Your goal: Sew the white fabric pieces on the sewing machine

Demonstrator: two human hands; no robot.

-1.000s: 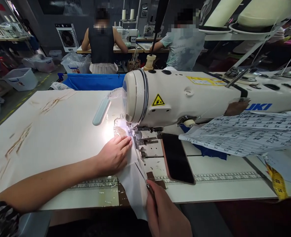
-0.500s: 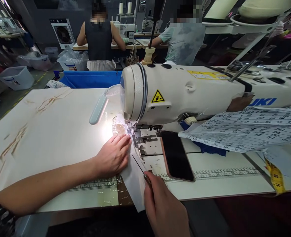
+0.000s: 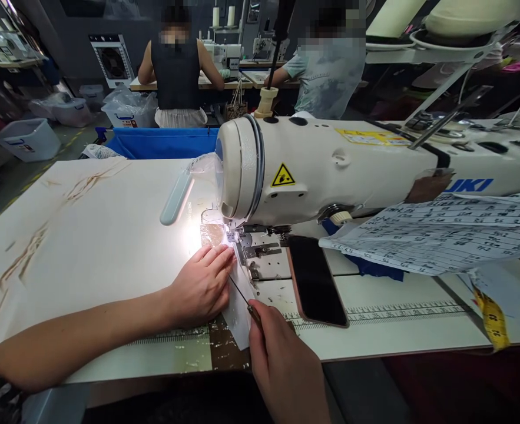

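A narrow white fabric strip (image 3: pixel 237 323) runs from the presser foot (image 3: pixel 232 234) of the sewing machine (image 3: pixel 313 168) toward the table's front edge. My left hand (image 3: pixel 204 282) lies flat on its upper part, fingers stretched out just in front of the lit presser foot. Between the thumb and fingers of my right hand (image 3: pixel 281 359) is a thin awl (image 3: pixel 242 291), gripped by its handle. Its metal shaft points up and left over the strip, the tip close to my left hand. The fabric beneath my left palm is hidden.
A phone (image 3: pixel 317 280) lies right of the needle area, beside a printed paper sheet (image 3: pixel 440 235). A yellow tape measure (image 3: pixel 492 318) hangs at the table's right. A pale blue lamp-like stick (image 3: pixel 176 197) stands left of the machine head. Two people sit working behind a blue cloth bin (image 3: pixel 162 141).
The white strip has moved forward toward the presser foot, so less of it shows in front. My right hand with the awl has shifted slightly left; my left hand has barely moved.
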